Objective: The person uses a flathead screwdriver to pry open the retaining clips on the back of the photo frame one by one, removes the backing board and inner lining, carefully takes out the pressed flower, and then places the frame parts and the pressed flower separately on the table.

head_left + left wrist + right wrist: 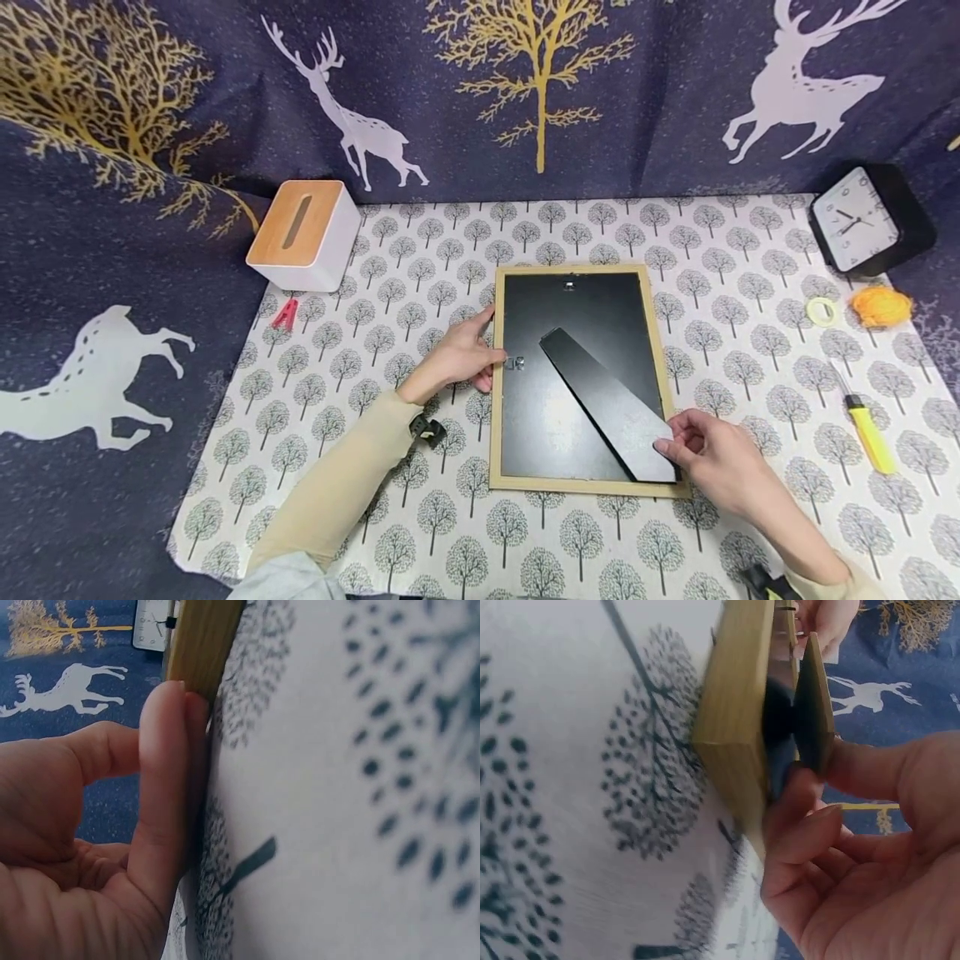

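A picture frame [495,433] with a light wooden rim lies back side up on the tablecloth. Its black backing board [536,433] carries small metal fittings and a tapered easel stand [611,408], which slants across it. At the frame's left side, my left hand [465,350] grips the rim, thumb by the metal fitting there. My right hand [716,454] pinches the wide end of the stand near the lower right corner. In the right wrist view, the stand's end [815,705] is raised off the backing, leaving a gap. Part of the right fingers is hidden behind the stand.
A tissue box [303,233] and a red clip [286,314] are at the left. Along the right are a black clock [858,218], orange yarn [881,307], a pale yellow-green ring [821,312] and a yellow-handled screwdriver [870,433]. Printed fabric [637,167] hangs behind.
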Motion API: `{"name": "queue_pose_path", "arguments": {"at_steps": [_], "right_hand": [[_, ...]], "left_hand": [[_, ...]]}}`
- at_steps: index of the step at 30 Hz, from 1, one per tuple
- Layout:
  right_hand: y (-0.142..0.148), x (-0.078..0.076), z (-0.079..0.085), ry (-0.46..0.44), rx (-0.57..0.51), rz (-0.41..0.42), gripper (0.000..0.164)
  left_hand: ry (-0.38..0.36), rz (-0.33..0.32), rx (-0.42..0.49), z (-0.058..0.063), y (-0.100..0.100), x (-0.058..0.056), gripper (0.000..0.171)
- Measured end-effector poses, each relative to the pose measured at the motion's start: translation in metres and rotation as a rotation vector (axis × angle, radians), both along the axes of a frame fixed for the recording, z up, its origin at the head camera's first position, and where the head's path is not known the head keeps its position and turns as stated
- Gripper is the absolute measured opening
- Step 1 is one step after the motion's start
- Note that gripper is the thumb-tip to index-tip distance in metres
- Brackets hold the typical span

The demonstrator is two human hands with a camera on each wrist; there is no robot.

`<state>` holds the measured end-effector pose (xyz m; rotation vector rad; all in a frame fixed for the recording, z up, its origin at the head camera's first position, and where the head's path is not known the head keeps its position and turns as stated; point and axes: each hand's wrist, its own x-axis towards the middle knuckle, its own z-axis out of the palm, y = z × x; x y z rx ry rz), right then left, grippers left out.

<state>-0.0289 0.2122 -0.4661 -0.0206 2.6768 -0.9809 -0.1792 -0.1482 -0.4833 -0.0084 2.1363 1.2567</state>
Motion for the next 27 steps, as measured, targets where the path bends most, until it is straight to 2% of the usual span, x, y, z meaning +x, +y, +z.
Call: {"name": "queue_pose_path", "arguments": {"at_steps": [6, 13, 18, 27], "right_hand": [[0.000, 0.002, -0.005, 0.001, -0.016, -0.023, 0.020], [-0.005, 0.007, -0.009, 0.035, -0.026, -0.051, 0.018], [-0.007, 0.011, -0.010, 0.073, -0.025, -0.040, 0.017], [-0.008, 0.014, -0.024, 0.346, -0.060, -0.002, 0.021]], "left_hand": [[-0.066, 0.018, 0.096, 0.001, -0.004, -0.001, 0.104], [-0.063, 0.032, 0.076, 0.005, -0.003, 0.001, 0.103], [-0.061, 0.038, 0.062, 0.006, -0.002, 0.001, 0.101], [-0.070, 0.034, 0.083, 0.003, -0.003, 0.001, 0.097]]}}
